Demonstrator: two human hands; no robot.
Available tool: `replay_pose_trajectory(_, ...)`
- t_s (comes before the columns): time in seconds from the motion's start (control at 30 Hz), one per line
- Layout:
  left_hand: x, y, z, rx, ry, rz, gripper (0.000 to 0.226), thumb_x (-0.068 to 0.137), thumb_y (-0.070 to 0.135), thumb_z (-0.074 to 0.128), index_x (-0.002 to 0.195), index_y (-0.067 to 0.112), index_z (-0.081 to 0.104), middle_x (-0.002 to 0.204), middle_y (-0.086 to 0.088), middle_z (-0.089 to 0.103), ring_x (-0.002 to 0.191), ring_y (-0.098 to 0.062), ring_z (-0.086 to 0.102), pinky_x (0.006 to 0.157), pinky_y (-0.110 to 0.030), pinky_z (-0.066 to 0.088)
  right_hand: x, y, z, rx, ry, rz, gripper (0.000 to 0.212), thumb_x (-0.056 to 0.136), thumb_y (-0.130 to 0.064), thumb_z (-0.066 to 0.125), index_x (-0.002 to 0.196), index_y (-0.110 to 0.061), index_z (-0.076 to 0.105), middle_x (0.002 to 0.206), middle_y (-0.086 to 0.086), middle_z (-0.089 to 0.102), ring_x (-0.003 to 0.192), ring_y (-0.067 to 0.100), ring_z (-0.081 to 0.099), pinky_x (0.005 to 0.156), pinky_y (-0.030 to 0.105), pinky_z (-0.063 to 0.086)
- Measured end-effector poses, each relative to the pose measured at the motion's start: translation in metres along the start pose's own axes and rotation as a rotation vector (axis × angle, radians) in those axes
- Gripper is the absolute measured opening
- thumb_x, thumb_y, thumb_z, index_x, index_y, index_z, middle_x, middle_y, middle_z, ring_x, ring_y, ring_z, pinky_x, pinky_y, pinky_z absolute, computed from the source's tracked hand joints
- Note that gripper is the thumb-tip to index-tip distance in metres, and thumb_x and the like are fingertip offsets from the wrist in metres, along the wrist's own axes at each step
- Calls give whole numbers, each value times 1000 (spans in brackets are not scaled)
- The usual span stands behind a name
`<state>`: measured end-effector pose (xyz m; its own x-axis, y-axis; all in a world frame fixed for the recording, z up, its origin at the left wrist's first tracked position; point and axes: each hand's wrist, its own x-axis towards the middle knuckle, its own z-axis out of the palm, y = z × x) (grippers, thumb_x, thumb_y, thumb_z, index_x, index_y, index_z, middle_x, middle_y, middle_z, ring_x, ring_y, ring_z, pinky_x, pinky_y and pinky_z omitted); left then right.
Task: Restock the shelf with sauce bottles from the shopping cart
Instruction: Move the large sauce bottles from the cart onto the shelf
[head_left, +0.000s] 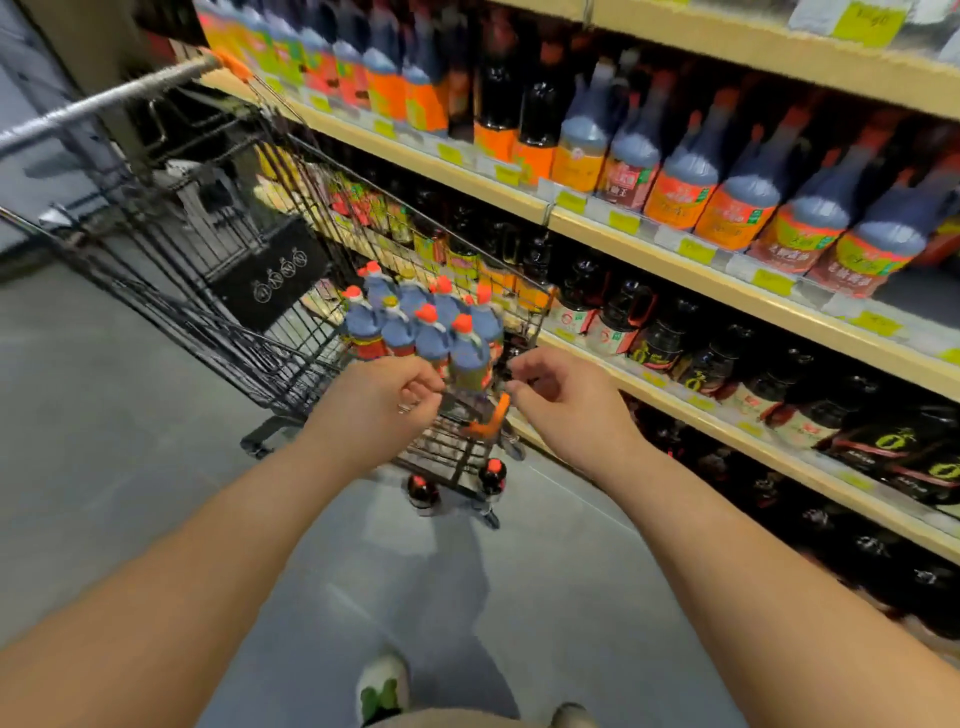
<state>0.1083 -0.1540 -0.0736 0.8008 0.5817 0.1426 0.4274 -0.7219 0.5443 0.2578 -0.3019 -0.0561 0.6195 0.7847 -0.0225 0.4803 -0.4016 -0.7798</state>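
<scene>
A black wire shopping cart stands beside the shelf, its narrow end towards me. Several sauce bottles with red caps and blue-grey shoulders stand upright in that end. The nearest bottle is between my hands. My left hand hovers at the cart's near rim, left of that bottle, fingers loosely curled and holding nothing. To the right of the bottle, my right hand has its fingers curled the same way and is empty. The wooden shelf on the right holds rows of similar bottles.
Two dark bottles with red caps sit on the cart's lower rack. Lower shelves carry dark jugs. An orange corner guard marks the cart's near corner. Grey floor spreads to the left. My shoe is at the bottom edge.
</scene>
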Motion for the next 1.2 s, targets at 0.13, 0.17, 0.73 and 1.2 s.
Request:
replay_pose_trajectory(0.13,6,-65,-41,18,-21,-15,11,83,18,67,94,21,69,78,11,62,72,-6,59,73,-25,51,31,-42,61,0,-25,-23,23,91,-21,62,113,-15,65,100,-1,68,82,15,60,81,30,51)
replay_pose_trajectory(0.17,7,-77,-48,14,-20,-20,12,83,17,67,93,21,69,78,11,62,73,-8,60,75,-28,53,37,-50,72,3,-29,-19,23,91,-21,62,113,-15,65,99,-1,67,83,14,59,81,28,49)
replay_pose_trajectory(0.73,127,-196,-84,35,-75,-214,12,87,29,63,99,27,65,87,11,64,82,-8,58,73,-25,48,217,-82,136,-20,-151,1,17,94,-22,57,110,-20,62,99,5,68,74,20,60,70,39,52)
replay_pose_trajectory(1.2,252,-298,-102,-30,-196,-190,14,85,24,64,99,22,66,85,10,63,85,-14,62,81,-31,51,346,-91,188,-87,-169,95,24,94,-20,58,118,-16,62,106,1,66,91,17,61,82,36,52)
